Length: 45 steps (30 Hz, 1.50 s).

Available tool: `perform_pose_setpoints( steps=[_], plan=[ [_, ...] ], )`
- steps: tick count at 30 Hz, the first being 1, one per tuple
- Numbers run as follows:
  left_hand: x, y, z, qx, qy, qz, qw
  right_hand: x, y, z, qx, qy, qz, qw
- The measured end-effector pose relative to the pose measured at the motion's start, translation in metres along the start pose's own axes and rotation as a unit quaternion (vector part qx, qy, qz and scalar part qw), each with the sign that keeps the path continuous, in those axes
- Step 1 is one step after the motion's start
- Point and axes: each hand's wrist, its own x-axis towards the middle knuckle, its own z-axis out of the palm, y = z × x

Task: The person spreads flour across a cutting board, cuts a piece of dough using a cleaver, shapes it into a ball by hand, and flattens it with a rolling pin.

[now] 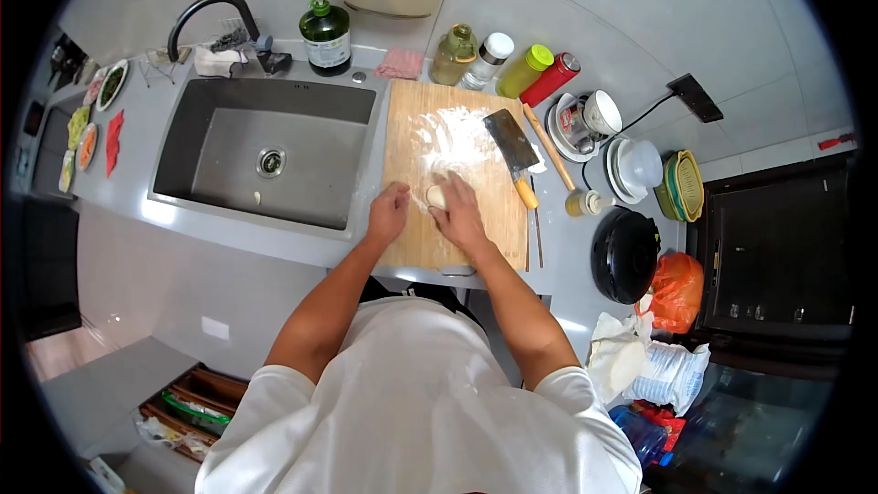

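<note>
A wooden cutting board (416,247) lies in front of me, dusted with white flour (448,133) across its upper half. My right hand (460,212) is over the middle of the board, its fingers curled around a small pale piece of dough (436,197). My left hand (390,212) is closed at the board's left side, apart from the dough; whatever its fingers may hold is hidden. To the right of my right hand, a cleaver (510,142) with a yellow handle rests on the board, blade away from me.
Left of the board is a grey sink (274,133) with a black faucet (215,5). A rolling pin (549,146), a small jar (585,203), stacked bowls (631,169) and a round black appliance (626,254) stand right. Bottles (526,71) line the wall behind.
</note>
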Motion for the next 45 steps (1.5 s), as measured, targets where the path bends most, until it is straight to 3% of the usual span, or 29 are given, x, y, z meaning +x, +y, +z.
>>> perform_pose_setpoints(
  steps=[4, 7, 11, 14, 17, 20, 27, 30, 33, 36, 37, 39, 41, 44, 45],
  plan=[
    [-0.001, 0.014, -0.007, 0.033, -0.003, 0.009, 0.999, -0.012, -0.013, 0.013, 0.016, 0.125, 0.091, 0.988],
    [-0.001, 0.007, -0.003, -0.005, 0.046, 0.020, 0.999, 0.009, -0.026, 0.041, 0.042, 0.137, 0.138, 0.980],
    [0.005, 0.008, -0.008, -0.011, 0.012, 0.005, 1.000, 0.031, -0.003, 0.051, -0.009, 0.006, 0.010, 1.000],
    [0.008, 0.010, -0.011, -0.029, -0.003, -0.006, 1.000, 0.021, -0.003, 0.016, -0.021, -0.030, -0.009, 0.999],
    [0.004, 0.006, -0.009, -0.028, 0.006, -0.011, 1.000, 0.011, -0.018, 0.013, -0.024, -0.001, 0.031, 0.999],
    [0.003, 0.002, -0.005, -0.032, 0.020, -0.006, 0.999, 0.009, -0.040, 0.026, -0.110, -0.074, 0.031, 0.991],
    [0.003, 0.004, -0.002, -0.030, 0.021, -0.004, 0.999, 0.017, -0.044, 0.019, -0.140, -0.150, 0.042, 0.978],
    [0.005, 0.000, -0.005, -0.010, 0.017, 0.029, 0.999, 0.026, -0.021, 0.018, -0.030, -0.167, 0.029, 0.985],
    [0.011, -0.004, -0.011, 0.002, -0.010, 0.038, 0.999, 0.022, 0.000, -0.005, 0.202, 0.022, 0.140, 0.969],
    [0.005, -0.001, -0.008, 0.023, -0.011, 0.046, 0.999, 0.014, -0.005, 0.020, -0.151, 0.020, 0.181, 0.972],
    [0.007, 0.002, -0.006, 0.033, -0.003, 0.054, 0.998, 0.008, -0.010, 0.027, -0.184, 0.070, 0.108, 0.974],
    [0.007, 0.007, -0.009, 0.035, -0.020, 0.040, 0.998, 0.010, -0.016, 0.021, 0.009, 0.043, 0.212, 0.976],
    [0.006, 0.006, -0.012, 0.032, -0.028, 0.033, 0.999, 0.022, -0.051, -0.018, 0.203, -0.010, 0.351, 0.914],
    [0.006, 0.005, -0.010, 0.023, -0.031, 0.038, 0.999, 0.013, -0.030, -0.013, 0.098, 0.140, 0.160, 0.972],
    [0.005, 0.003, -0.008, 0.022, -0.029, 0.038, 0.999, 0.010, -0.019, -0.013, 0.034, 0.110, 0.102, 0.988]
  ],
)
